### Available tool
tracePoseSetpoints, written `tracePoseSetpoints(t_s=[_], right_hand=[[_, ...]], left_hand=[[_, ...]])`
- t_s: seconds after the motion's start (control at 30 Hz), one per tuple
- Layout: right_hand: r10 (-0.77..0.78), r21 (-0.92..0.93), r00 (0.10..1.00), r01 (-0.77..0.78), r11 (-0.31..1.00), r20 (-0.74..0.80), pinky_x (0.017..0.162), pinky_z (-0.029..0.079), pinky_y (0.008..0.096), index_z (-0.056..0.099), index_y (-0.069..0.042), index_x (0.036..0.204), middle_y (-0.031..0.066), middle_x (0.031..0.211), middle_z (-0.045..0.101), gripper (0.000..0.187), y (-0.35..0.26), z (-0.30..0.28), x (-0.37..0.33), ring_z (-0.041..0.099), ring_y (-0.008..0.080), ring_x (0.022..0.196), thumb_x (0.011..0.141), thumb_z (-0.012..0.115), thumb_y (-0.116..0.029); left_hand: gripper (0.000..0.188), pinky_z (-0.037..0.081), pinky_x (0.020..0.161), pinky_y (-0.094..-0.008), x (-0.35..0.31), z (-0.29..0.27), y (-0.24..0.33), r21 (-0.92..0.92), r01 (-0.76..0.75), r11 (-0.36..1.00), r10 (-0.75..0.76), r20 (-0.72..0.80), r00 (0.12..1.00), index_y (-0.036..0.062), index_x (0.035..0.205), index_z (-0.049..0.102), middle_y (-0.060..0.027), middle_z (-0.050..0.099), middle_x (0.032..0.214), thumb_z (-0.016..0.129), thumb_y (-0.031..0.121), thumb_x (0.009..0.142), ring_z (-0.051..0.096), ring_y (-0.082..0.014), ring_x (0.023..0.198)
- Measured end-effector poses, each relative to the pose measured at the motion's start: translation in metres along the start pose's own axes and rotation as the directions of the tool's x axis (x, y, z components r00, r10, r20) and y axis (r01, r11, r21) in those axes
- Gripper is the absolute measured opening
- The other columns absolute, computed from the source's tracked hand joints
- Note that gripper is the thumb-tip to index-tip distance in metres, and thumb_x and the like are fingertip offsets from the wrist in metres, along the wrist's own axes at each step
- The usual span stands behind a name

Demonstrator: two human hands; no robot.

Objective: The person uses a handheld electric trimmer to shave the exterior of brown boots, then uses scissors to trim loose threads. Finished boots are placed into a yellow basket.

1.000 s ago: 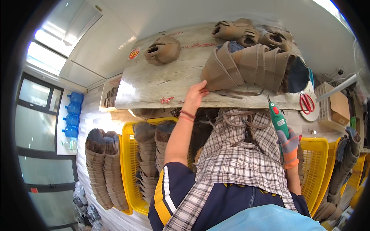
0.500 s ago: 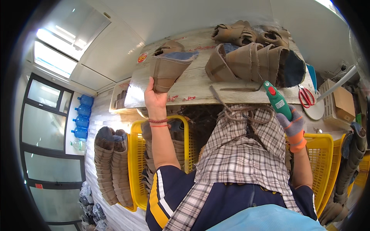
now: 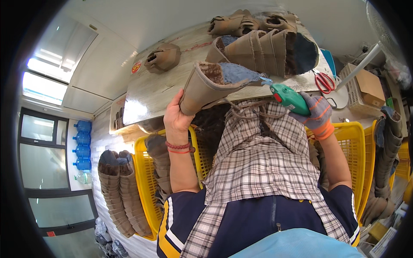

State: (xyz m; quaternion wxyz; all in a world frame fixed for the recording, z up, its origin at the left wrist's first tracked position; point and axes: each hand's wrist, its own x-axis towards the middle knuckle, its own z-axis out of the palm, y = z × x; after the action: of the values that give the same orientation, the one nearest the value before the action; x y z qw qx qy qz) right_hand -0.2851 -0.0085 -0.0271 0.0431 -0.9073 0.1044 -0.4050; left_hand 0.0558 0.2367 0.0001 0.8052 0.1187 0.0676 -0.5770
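Observation:
My left hand (image 3: 177,116) grips a brown shoe upper (image 3: 198,94) by its lower end, above the table's near edge. Dark brown fleece and a blue lining show at the upper's wide mouth, which faces right. In a grey-and-orange glove, my right hand (image 3: 317,112) is wrapped round a green hand-held power tool (image 3: 291,99) with a red button. Its tip points left at the upper's blue edge, where a small light-blue bit shows; whether they touch I cannot tell.
On the table (image 3: 144,92) lie a nested row of uppers (image 3: 258,51), more brown pieces (image 3: 232,23) behind, and a single one (image 3: 162,58) at left. Red scissors (image 3: 323,82) lie at the right edge. Yellow baskets (image 3: 144,185) with stacked uppers flank me; a fan (image 3: 383,30) stands right.
My left hand has brought the upper off the table, rightward and nearer, leaving a brown piece behind. My right hand has turned the tool's tip toward it.

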Motion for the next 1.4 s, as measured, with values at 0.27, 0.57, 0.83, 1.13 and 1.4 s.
tracePoseSetpoints(t_s=[0.27, 0.57, 0.83, 1.13, 1.4], right_hand=[[0.016, 0.02, 1.0, -0.017, 1.0, 0.021, 0.057, 0.047, 0.0352, 0.062, -0.004, 0.106, 0.0083, 0.071, 0.062, 0.065, -0.006, -0.003, 0.002, 0.06, 0.0253, 0.062, 0.057, 0.085, -0.038], [-0.069, 0.142, 0.998, 0.067, 0.988, 0.009, 0.054, 0.044, 0.034, 0.061, -0.006, 0.107, 0.0047, 0.065, 0.057, 0.065, -0.007, 0.008, 0.011, 0.055, 0.023, 0.056, 0.056, 0.085, -0.038], [-0.074, 0.173, 0.997, 0.07, 0.982, 0.016, 0.053, 0.045, 0.0331, 0.06, -0.006, 0.108, 0.0049, 0.066, 0.058, 0.068, -0.021, 0.014, 0.024, 0.055, 0.0226, 0.054, 0.054, 0.086, -0.04], [0.033, 0.31, 0.999, -0.041, 0.95, 0.03, 0.057, 0.047, 0.0352, 0.063, -0.004, 0.105, 0.009, 0.075, 0.063, 0.064, -0.051, 0.017, 0.038, 0.058, 0.0267, 0.061, 0.055, 0.086, -0.038], [0.222, 0.521, 0.96, -0.279, 0.807, 0.169, 0.065, 0.052, 0.0345, 0.064, -0.005, 0.105, 0.0136, 0.084, 0.067, 0.056, -0.07, 0.015, 0.056, 0.065, 0.0284, 0.072, 0.061, 0.084, -0.033]], left_hand=[[0.037, 0.043, 0.099, -0.0484, 0.008, 0.002, -0.013, -0.009, 0.07, 0.998, -0.07, 0.018, 0.997, -0.007, 0.127, 0.044, -0.0221, 0.052, 0.128, 0.042, 0.015, 0.097, 0.052, -0.0351, 0.116], [0.035, 0.044, 0.098, -0.0483, 0.011, -0.001, -0.013, -0.057, 0.099, 0.993, -0.101, -0.041, 0.994, -0.007, 0.124, 0.046, -0.0225, 0.053, 0.125, 0.042, 0.015, 0.097, 0.054, -0.0353, 0.114], [0.033, 0.046, 0.096, -0.0469, -0.002, 0.001, -0.02, 0.044, -0.026, 0.999, 0.028, -0.04, 0.999, -0.0054, 0.122, 0.05, -0.0199, 0.056, 0.123, 0.043, 0.015, 0.097, 0.055, -0.033, 0.112], [0.039, 0.035, 0.106, -0.0487, -0.03, 0.026, -0.07, 0.174, -0.479, 0.861, 0.433, 0.246, 0.867, 0.0008, 0.133, 0.042, -0.0141, 0.045, 0.138, 0.043, 0.019, 0.098, 0.045, -0.0298, 0.125], [0.043, 0.037, 0.105, -0.0458, -0.024, 0.008, -0.094, 0.419, -0.686, 0.595, 0.488, 0.489, 0.723, 0.0051, 0.135, 0.041, -0.0102, 0.049, 0.134, 0.052, 0.006, 0.093, 0.047, -0.026, 0.123]])
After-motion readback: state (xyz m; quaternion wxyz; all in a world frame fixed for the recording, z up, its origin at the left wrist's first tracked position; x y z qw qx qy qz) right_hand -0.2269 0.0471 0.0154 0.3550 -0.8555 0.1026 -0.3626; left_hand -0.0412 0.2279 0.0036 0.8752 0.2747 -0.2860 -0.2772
